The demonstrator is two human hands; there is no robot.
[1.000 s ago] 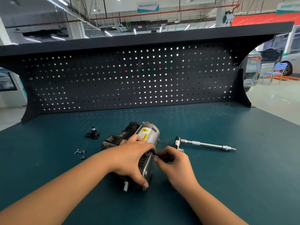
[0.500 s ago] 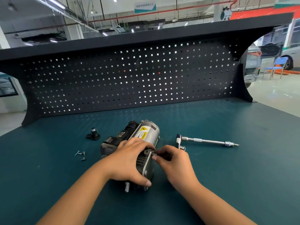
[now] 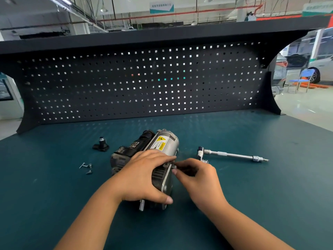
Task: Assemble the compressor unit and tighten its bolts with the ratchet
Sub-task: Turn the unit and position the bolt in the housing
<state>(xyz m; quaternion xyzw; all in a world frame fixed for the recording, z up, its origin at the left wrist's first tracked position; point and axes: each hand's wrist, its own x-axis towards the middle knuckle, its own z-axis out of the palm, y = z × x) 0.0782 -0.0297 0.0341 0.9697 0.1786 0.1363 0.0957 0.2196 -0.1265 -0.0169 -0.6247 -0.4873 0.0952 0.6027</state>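
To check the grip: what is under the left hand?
The left hand grips the compressor unit from above. Its ribbed dark housing and metal end plate show beside the fingers. What lies beneath the palm is covered, so any bolts there cannot be seen.

We read "WARNING" on the yellow label (image 3: pixel 161 143) stuck to the compressor (image 3: pixel 173 144), at the centre; its smaller print is too fine. The hanging banner (image 3: pixel 161 7) at twelve o'clock is illegible.
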